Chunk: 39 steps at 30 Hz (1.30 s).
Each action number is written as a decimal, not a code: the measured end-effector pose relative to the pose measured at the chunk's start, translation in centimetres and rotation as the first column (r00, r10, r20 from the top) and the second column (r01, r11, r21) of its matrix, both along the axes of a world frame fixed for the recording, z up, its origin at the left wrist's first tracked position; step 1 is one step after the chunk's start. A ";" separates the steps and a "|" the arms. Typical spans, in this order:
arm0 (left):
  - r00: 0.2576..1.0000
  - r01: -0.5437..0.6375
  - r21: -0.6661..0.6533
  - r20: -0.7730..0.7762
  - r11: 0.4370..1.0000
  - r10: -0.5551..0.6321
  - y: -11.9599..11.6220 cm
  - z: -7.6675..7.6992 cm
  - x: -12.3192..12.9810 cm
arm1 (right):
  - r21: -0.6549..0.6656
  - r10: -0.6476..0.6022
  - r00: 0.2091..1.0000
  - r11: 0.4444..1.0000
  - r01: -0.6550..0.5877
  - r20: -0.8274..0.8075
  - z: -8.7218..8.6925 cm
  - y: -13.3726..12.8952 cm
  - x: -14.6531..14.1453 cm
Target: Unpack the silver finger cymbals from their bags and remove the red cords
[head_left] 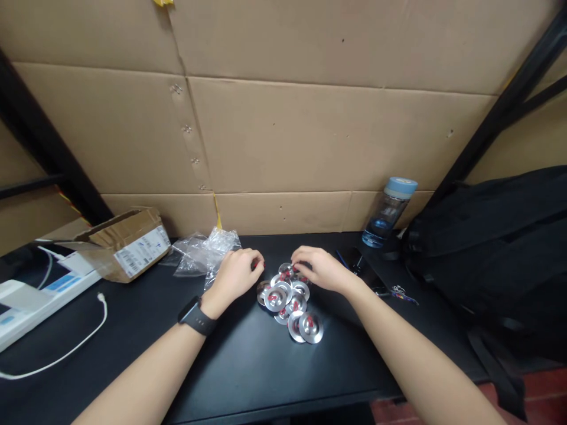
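Note:
Several silver finger cymbals [275, 298] with red loops at their centres lie in a loose, overlapping pile on the black table [261, 372]. My left hand [237, 273], with a black watch on its wrist, is just left of the pile. Its fingers curl in toward the thumb, and a bit of red shows at the tips; what it belongs to is hidden. At the far right side of the pile, my right hand [316, 267] reaches down with thumb and fingers close together at the red loop of a finger cymbal [286, 269].
Crumpled clear plastic bags [199, 251] lie behind my left hand, beside an open cardboard box [133, 245]. Further left are a white power strip [53, 295] and a white cable [104, 307]. A blue-lidded bottle [387, 215] and a black backpack [496, 254] stand at right.

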<state>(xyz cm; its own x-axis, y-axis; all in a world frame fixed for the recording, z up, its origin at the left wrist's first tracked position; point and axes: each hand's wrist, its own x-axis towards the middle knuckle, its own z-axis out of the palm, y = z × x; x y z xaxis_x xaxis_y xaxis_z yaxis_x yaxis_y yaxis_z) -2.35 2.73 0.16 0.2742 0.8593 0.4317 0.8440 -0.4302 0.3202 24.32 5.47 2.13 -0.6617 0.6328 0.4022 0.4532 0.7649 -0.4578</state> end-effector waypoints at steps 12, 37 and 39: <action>0.862 0.336 0.065 0.381 0.940 -0.334 -2.7 1.0 3.2 | -0.675 -0.208 0.741 0.613 -0.410 -0.639 -1.1 -1.6 -2.9; 0.965 0.251 0.038 0.065 0.967 -0.253 -1.7 0.2 2.5 | -0.374 -0.018 0.871 0.907 -0.192 -0.491 -1.1 -3.3 -3.8; 0.971 0.233 0.045 0.044 0.972 -0.235 -1.6 0.0 2.6 | -0.296 -0.001 0.897 0.944 -0.144 -0.441 -1.1 -3.5 -3.8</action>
<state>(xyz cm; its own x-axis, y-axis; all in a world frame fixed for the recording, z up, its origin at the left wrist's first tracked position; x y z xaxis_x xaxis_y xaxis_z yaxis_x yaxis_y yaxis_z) 0.28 1.08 0.17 0.4435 0.7562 0.4812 0.7026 -0.6266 0.3372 20.52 2.01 1.07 -0.5171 0.7309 0.4454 0.1054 0.5708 -0.8143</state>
